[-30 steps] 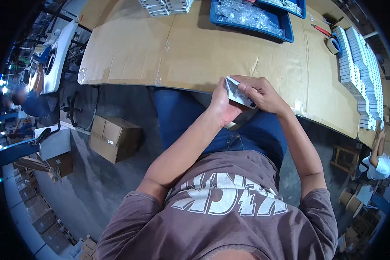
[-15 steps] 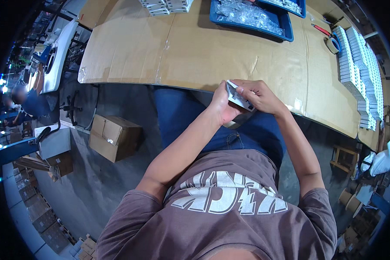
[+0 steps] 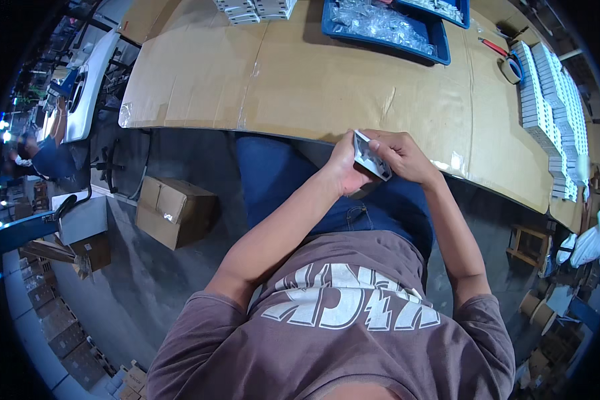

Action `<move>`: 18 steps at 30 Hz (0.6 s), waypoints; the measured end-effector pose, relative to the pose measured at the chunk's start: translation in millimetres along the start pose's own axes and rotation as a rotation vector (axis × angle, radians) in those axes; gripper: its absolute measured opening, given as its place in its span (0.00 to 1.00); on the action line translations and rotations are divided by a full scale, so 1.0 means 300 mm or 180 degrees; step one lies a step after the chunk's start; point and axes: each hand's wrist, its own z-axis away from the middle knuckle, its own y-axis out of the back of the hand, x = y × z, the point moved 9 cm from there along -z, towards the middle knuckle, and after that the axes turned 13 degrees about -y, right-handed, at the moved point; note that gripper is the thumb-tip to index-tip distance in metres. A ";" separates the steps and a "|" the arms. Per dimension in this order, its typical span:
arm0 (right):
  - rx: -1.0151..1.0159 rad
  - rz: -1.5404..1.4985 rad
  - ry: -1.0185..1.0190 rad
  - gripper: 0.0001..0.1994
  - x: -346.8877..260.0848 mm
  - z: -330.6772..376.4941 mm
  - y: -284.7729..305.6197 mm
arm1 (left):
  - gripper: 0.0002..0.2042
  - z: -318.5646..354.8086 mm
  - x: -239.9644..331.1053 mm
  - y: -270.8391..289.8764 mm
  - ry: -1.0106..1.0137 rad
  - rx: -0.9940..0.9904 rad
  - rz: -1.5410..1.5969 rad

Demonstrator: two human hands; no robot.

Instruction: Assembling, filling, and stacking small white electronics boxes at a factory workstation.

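Both my hands are closed on a small flat box (image 3: 371, 155), held over my lap just off the near edge of the worktop (image 3: 300, 87). Left hand (image 3: 345, 167) cups its left end, right hand (image 3: 401, 157) pinches the top. Long axis slants down-right. Underside hidden by fingers; what's inside can't be made out.
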 end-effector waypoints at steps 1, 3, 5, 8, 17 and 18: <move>-0.0039 -0.0093 -0.0086 0.18 0.027 -0.003 0.000 | 0.26 -0.009 -0.011 0.004 0.0030 0.0074 0.0038; -0.0066 -0.0165 -0.0185 0.18 0.054 -0.002 -0.001 | 0.25 -0.011 -0.011 0.021 -0.0013 -0.0039 -0.0118; 0.0010 -0.0278 -0.0085 0.18 0.043 0.000 -0.004 | 0.24 -0.014 -0.016 0.013 -0.0099 -0.0079 0.0087; 0.0046 -0.0056 -0.0087 0.19 0.001 0.025 -0.016 | 0.24 0.004 -0.014 0.003 -0.0023 0.0089 0.0078; 0.0089 0.0398 0.0066 0.24 0.006 0.060 -0.058 | 0.22 -0.011 0.002 0.042 -0.0270 0.0081 -0.0208; 0.0088 0.0394 0.0061 0.24 0.003 0.062 -0.055 | 0.22 -0.006 -0.003 0.039 -0.0223 0.0048 -0.0132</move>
